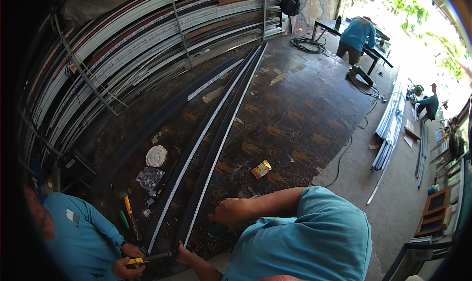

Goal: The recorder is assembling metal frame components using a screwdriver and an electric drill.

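Two long dark metal profiles with pale edges lie side by side on the dark printed board. My left hand (185,256) is closed at the near end of the right-hand profile (211,175). My right hand (229,212) is curled just right of that profile, over a dark greenish thing in shadow that I cannot make out. At the left, a co-worker in a teal shirt holds a yellow-handled tool (136,262) beside a short dark bar (160,255) that reaches toward my left hand. The left-hand profile (172,187) ends near the co-worker's hands.
Left of the profiles lie a round whitish roll (156,156), a crumpled clear bag (150,177) and an orange-handled tool (129,206). A yellow-red packet (261,169) rests on the board. Racked bars (147,30) line the back left. Two people work farther off near silvery bars (391,126).
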Demonstrator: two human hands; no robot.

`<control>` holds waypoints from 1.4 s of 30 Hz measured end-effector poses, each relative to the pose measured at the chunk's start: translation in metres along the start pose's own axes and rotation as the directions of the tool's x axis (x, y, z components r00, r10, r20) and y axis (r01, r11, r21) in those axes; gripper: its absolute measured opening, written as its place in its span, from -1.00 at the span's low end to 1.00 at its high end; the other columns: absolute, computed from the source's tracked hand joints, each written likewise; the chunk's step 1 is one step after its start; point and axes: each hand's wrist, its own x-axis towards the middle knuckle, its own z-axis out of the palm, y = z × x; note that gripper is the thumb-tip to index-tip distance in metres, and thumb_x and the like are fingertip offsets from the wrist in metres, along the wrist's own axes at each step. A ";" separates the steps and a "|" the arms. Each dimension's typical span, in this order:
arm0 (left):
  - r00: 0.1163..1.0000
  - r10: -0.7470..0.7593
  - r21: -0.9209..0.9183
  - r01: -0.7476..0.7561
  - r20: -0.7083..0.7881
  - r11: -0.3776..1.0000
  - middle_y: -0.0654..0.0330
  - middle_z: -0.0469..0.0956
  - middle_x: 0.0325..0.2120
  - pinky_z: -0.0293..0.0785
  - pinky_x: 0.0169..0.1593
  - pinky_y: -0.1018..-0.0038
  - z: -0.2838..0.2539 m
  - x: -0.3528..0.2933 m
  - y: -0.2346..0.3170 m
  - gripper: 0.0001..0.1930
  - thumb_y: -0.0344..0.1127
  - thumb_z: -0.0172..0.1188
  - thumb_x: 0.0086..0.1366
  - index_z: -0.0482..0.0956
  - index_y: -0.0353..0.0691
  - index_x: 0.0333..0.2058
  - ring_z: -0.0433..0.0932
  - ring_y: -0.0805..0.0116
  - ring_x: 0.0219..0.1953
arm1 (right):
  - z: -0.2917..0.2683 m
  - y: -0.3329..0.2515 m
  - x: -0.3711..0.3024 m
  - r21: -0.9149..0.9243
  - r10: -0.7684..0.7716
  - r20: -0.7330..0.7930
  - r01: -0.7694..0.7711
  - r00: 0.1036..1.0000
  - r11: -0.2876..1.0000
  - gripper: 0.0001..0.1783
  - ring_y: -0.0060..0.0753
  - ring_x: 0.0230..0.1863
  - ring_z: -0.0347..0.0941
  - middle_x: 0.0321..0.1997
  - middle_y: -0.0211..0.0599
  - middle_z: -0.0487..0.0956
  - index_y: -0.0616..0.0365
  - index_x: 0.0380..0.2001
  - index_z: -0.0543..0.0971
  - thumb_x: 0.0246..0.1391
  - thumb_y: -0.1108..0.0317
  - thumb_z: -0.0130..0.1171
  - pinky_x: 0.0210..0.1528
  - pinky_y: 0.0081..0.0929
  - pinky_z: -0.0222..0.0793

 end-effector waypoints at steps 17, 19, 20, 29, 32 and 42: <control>0.999 -0.035 -0.352 0.042 0.028 0.935 0.01 0.61 -0.12 0.51 -0.02 0.27 0.006 -0.001 0.007 -0.41 -0.09 0.50 -0.10 0.62 -0.31 -0.11 0.60 0.11 -0.14 | -0.006 -0.005 -0.008 0.028 0.004 -0.004 -0.004 1.000 1.000 -0.42 0.05 -0.10 0.57 -0.24 -0.01 0.61 0.20 -0.11 0.50 -0.32 0.28 0.32 -0.06 -0.11 0.52; 0.998 -0.045 -0.358 0.054 0.033 0.932 0.01 0.61 -0.12 0.51 -0.02 0.27 0.004 -0.003 0.008 -0.41 -0.09 0.50 -0.10 0.62 -0.32 -0.11 0.60 0.11 -0.14 | -0.007 -0.004 -0.009 0.022 0.007 -0.014 -0.007 1.000 1.000 -0.42 0.05 -0.10 0.57 -0.24 -0.01 0.61 0.20 -0.11 0.50 -0.32 0.28 0.33 -0.06 -0.11 0.52; 0.998 -0.048 -0.358 0.058 0.035 0.932 0.01 0.61 -0.12 0.51 -0.02 0.27 0.004 -0.003 0.008 -0.41 -0.09 0.50 -0.10 0.62 -0.32 -0.11 0.60 0.11 -0.15 | -0.007 -0.004 -0.009 0.030 0.002 -0.011 -0.001 1.000 1.000 -0.42 0.06 -0.10 0.57 -0.24 0.00 0.61 0.20 -0.10 0.50 -0.32 0.28 0.33 -0.05 -0.11 0.51; 0.996 -0.074 -0.374 0.089 0.054 0.923 0.01 0.61 -0.12 0.52 -0.03 0.27 0.002 -0.008 0.009 -0.41 -0.09 0.51 -0.10 0.62 -0.35 -0.12 0.60 0.13 -0.16 | -0.005 -0.001 -0.008 0.000 0.002 0.003 -0.002 1.000 1.000 -0.43 0.07 -0.09 0.56 -0.22 0.00 0.61 0.22 -0.12 0.51 -0.30 0.27 0.33 -0.04 -0.12 0.51; 0.995 -0.085 -0.382 0.099 0.056 0.919 0.01 0.61 -0.13 0.53 -0.04 0.26 0.002 -0.010 0.008 -0.41 -0.10 0.51 -0.10 0.62 -0.36 -0.13 0.60 0.13 -0.16 | -0.003 0.002 -0.006 0.014 -0.004 0.010 0.003 1.000 1.000 -0.42 0.07 -0.07 0.56 -0.21 0.00 0.61 0.22 -0.10 0.50 -0.30 0.26 0.34 -0.02 -0.12 0.50; 0.992 -0.100 -0.387 0.122 0.075 0.914 0.01 0.61 -0.13 0.54 -0.05 0.26 0.000 -0.012 0.007 -0.41 -0.10 0.51 -0.10 0.61 -0.40 -0.14 0.61 0.15 -0.18 | -0.003 0.003 -0.006 0.040 -0.004 -0.005 0.004 1.000 0.999 -0.41 0.07 -0.07 0.55 -0.22 0.02 0.61 0.21 -0.08 0.48 -0.31 0.33 0.30 -0.03 -0.12 0.50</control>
